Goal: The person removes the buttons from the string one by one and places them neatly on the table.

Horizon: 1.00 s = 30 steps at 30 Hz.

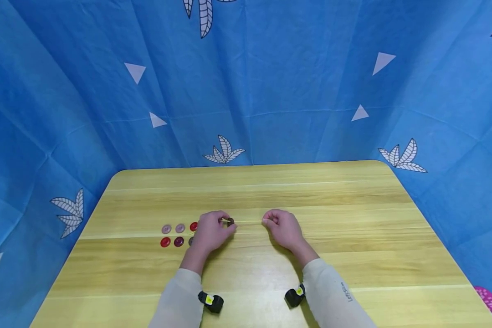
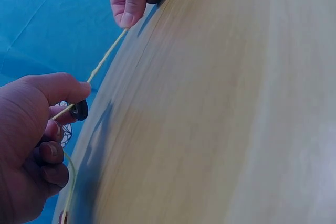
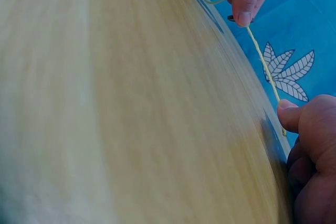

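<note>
My left hand (image 1: 213, 231) pinches a dark button (image 2: 80, 110) between thumb and fingers, above the table. A thin yellow string (image 1: 249, 221) passes by or through the button; which one, I cannot tell. To the right, my right hand (image 1: 284, 229) pinches the string near one end, and a short tip shows below the thumb in the right wrist view. The stretch between both hands is taut and almost level. On the left, the string hangs from under the curled fingers toward a reddish item (image 2: 64, 216) on the table, partly cut off by the frame.
Left of the left hand, buttons lie in two rows: two pale mauve ones (image 1: 166, 228), a red one (image 1: 194, 226) partly covered, another red one (image 1: 165, 242), a dark maroon one (image 1: 178, 241) and a grey one partly hidden. A blue patterned cloth (image 1: 246, 82) hangs behind the wooden table (image 1: 352, 273).
</note>
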### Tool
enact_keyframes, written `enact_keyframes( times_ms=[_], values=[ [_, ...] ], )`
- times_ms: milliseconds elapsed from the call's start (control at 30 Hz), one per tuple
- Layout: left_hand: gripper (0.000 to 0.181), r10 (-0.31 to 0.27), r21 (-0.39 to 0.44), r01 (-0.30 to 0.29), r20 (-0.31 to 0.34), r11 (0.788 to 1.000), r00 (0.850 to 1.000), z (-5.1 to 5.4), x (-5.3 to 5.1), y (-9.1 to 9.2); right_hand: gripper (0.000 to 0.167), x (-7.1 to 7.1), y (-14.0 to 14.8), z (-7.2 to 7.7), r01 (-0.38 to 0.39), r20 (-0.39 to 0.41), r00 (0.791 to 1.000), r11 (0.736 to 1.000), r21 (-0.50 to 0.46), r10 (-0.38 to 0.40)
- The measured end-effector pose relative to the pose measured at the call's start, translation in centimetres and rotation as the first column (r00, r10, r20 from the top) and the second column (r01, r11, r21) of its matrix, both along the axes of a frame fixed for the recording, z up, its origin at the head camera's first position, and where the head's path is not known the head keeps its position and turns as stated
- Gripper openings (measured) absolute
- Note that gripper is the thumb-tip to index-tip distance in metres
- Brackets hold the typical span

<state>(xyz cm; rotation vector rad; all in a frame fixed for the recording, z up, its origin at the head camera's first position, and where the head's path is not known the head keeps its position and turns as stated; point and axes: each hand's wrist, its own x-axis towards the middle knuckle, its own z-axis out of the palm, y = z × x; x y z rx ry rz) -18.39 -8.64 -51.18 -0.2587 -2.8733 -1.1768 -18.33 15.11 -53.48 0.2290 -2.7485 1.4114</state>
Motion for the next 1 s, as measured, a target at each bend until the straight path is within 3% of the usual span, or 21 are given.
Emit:
enact_keyframes(
  times_ms=[700,1000],
  values=[
    [0.025,0.043,0.007,-0.043,-0.024,0.999,0.999,0.2,0.0,-2.0,0.008,-0.2,0.1,-0.4,-0.002,-0.003,1.000,1.000,-0.001,0.002],
    [0.027,0.091,-0.005,-0.091,0.008,0.996,0.996,0.7,0.3,-2.9,0.008,-0.2,0.1,-0.4,-0.002,-0.008,1.000,1.000,-0.003,0.002]
  ],
)
